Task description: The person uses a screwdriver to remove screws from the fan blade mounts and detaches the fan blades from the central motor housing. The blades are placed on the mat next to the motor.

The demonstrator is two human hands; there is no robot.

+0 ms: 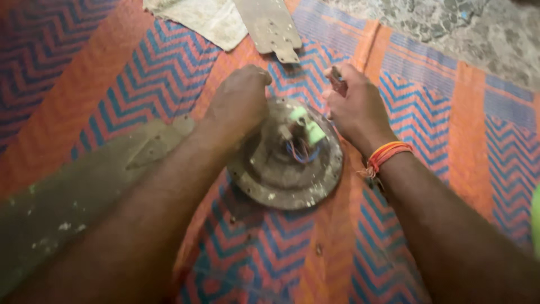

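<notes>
I see the round, dusty grey metal fan motor housing (287, 163) lying flat on the orange and blue zigzag woven mat (439, 112), between my two forearms. My left hand (239, 104) is curled over the housing's far left rim, fingers closed down on it; I judge that this grip keeps the disc from turning or sliding on the mat. My right hand (354, 107) sits just beside the far right rim, fingers pinched shut around a small slim tool with a reddish handle (336, 76). Its tip is hidden behind the fingers, so I cannot tell what kind of tool it is or whether it touches the housing. An orange thread band (388, 153) circles that wrist.

At the hub, a pale green plastic block (308, 126) stands up with blue and red wires (301, 151) looped under it, facing upward where both hands can reach it. A worn grey fan blade (73, 197) runs from the housing's left side out under my left arm, apparently attached. A second, loose metal blade (270, 25) lies on the mat beyond the hands, next to a dirty pale cloth (202, 19). Grey stone floor (478, 28) shows past the mat.
</notes>
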